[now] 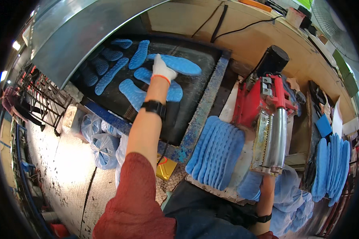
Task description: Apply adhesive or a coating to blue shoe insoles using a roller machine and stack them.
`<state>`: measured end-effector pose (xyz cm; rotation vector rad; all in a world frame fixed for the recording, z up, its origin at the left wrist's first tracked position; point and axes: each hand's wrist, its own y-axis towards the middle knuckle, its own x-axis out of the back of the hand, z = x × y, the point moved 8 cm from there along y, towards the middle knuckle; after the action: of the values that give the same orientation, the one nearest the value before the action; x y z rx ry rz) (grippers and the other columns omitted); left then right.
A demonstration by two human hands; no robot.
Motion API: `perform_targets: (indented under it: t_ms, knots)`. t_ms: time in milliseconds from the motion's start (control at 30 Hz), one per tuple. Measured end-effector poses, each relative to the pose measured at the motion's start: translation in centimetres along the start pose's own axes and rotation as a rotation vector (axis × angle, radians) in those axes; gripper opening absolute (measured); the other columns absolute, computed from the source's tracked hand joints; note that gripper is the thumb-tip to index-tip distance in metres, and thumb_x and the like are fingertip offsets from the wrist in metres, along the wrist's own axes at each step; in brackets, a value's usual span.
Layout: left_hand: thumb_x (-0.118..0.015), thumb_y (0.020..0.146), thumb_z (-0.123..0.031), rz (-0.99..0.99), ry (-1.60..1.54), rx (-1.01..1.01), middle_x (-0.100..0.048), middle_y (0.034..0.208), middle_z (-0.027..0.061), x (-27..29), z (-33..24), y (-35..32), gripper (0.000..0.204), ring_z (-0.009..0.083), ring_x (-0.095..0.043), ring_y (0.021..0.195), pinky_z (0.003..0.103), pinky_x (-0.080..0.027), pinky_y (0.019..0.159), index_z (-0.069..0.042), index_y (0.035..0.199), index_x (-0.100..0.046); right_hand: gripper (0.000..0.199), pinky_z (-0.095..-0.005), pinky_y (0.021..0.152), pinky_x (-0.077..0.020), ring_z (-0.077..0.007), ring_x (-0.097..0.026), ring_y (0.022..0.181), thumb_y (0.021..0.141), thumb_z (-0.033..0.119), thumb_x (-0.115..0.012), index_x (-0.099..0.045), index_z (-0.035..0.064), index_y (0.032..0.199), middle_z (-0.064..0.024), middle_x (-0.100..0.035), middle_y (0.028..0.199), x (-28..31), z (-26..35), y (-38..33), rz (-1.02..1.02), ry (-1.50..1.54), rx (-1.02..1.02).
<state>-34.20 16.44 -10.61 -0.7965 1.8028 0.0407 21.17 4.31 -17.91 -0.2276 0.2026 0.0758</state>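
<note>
Left hand point(162, 68) stretches over the belt point(195, 85), gloved fingers clamped on a blue sole point(179, 63) lying crosswise, rightward (right hand hidden).

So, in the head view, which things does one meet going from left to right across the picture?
Dark metal rack → clear bags of blue pieces → gloved left hand over the blue soles on the black belt → fanned row of blue soles → red machine with a metal roller → second blue stack.
</note>
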Motion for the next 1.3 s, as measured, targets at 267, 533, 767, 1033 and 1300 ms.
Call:
perform_targets:
  t_ms: [267, 533, 767, 1033, 1300]
  knots:
    - [-0.047, 0.094, -0.045, -0.041, 0.652, -0.072, -0.036, 0.145, 0.0209, -3.3, 0.6, -3.3, 0.070, 0.0293, -0.040, 0.133, 0.045, -0.030, 0.110, 0.003, 0.141, -0.029, 0.046, -0.0341, 0.104, -0.0362, -0.0253, -0.048, 0.122, 0.096, 0.013, -0.052, -0.041, -0.0041, 0.137, -0.0177, -0.049, 0.135, 9.6, 10.5, 0.8, -0.378, -0.838, 0.456]
    - [-0.030, 0.103, -0.042, 0.891, 0.712, -0.129, -0.015, 0.157, 0.0170, -12.2, 16.5, -24.6, 0.062, 0.0300, -0.014, 0.145, 0.045, -0.020, 0.114, -0.006, 0.151, -0.016, 0.053, -0.0368, 0.085, -0.0455, -0.0282, -0.057, 0.095, 0.076, -0.008, -0.060, -0.061, 0.0142, 0.124, -0.0137, -0.059, 0.101, -2.8, 19.7, -0.2, -0.099, -1.270, 1.128]
    - [-0.033, 0.100, -0.025, 0.857, 0.987, -0.377, -0.036, 0.143, 0.0125, -8.0, 21.4, -25.1, 0.054, 0.0209, -0.039, 0.122, 0.035, -0.035, 0.103, -0.001, 0.148, -0.022, 0.033, -0.0342, 0.086, -0.0474, -0.0262, -0.061, 0.099, 0.091, 0.001, -0.056, -0.055, 0.0017, 0.123, -0.0152, -0.062, 0.111, 1.3, 13.0, -1.7, -0.247, -0.559, 0.752]
    - [-0.021, 0.103, -0.049, 0.747, 0.811, 0.120, -0.030, 0.151, 0.0110, 1.6, 22.4, -26.1, 0.067, 0.0209, -0.027, 0.139, 0.033, -0.019, 0.115, 0.000, 0.147, -0.026, 0.048, -0.0526, 0.102, -0.0333, -0.0442, -0.043, 0.123, 0.077, 0.018, -0.067, -0.057, -0.0001, 0.121, -0.0230, -0.052, 0.127, 0.7, 0.7, -1.5, -0.246, -1.550, 0.623]
    - [-0.024, 0.102, -0.048, 0.376, 0.496, 0.574, -0.053, 0.131, 0.0096, 2.0, 16.7, -30.1, 0.062, 0.0186, -0.052, 0.118, 0.034, -0.038, 0.105, -0.001, 0.139, -0.040, 0.051, -0.0543, 0.101, -0.0334, -0.0454, -0.044, 0.121, 0.075, 0.020, -0.065, -0.056, -0.0002, 0.121, -0.0248, -0.052, 0.128, 2.0, -0.3, -0.9, -0.241, -1.513, 0.723]
